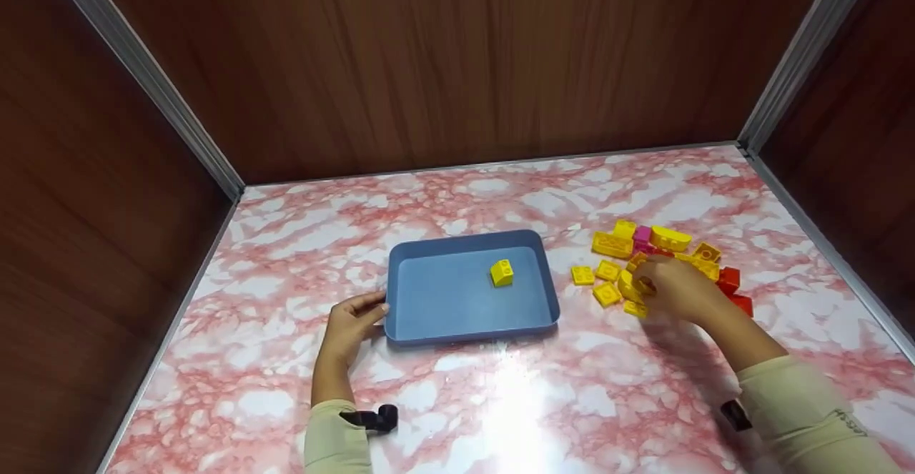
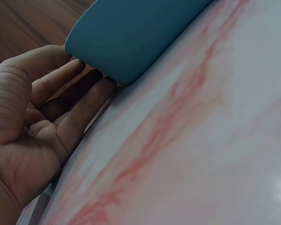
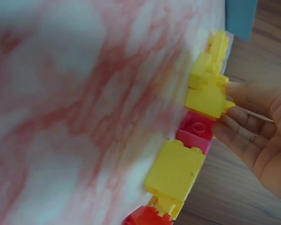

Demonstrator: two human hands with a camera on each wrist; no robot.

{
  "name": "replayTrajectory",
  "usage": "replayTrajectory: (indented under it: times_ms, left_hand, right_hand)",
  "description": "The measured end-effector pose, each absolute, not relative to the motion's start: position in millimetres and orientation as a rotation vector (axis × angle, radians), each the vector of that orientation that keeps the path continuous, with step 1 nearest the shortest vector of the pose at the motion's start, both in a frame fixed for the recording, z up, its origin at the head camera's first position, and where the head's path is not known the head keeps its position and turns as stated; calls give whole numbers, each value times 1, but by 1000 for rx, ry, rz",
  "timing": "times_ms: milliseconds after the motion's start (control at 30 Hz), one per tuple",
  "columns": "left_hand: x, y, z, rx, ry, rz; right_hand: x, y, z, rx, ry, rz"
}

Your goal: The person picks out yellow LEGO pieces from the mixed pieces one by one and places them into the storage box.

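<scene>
My left hand (image 1: 350,326) is at the left side of a blue-grey tray (image 1: 472,336), its extended fingers (image 2: 91,103) touching the tray's outer wall (image 2: 126,42) near a corner. Inside the tray, right of the middle, sits one yellow sloped brick (image 1: 502,274). Over a loose heap of toy bricks to the tray's right, my right hand (image 1: 675,288) reaches down with bent fingers. Up close, its thumb and fingers (image 3: 239,136) are around the edge of a yellow brick (image 3: 203,101); the fingertips are partly hidden behind it.
Around the right hand lie more yellow bricks (image 1: 612,245), a magenta brick (image 1: 643,236) and red bricks (image 1: 729,279). The tabletop (image 1: 286,245) has a pink and white marbled surface. Brown wood-look panels (image 1: 465,66) stand behind it and along both sides.
</scene>
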State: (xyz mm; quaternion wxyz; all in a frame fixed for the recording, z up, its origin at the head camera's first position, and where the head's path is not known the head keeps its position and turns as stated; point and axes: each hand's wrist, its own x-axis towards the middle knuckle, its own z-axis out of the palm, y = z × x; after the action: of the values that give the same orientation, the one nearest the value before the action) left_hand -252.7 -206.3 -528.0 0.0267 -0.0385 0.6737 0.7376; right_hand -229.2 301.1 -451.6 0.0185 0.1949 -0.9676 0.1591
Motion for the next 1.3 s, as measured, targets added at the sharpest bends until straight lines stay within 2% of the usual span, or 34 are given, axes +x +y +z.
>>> replayTrajectory:
  times_ms: [167,533,800,1300]
  left_hand:
    - [-253,-206,-529,-120,2100,2268]
    - [-253,-207,-528,-109,2085,2282]
    - [-253,-206,-527,-112,2080,2284]
    - [-252,-207,-528,-84,2083,2291]
  right_hand:
    - [-228,300,-453,512,-3082,520]
    - [-227,298,-451,481,-3121,520]
    - [-230,295,-440,651,-2958,462]
    - [-236,268,-414,726,-2926,458]
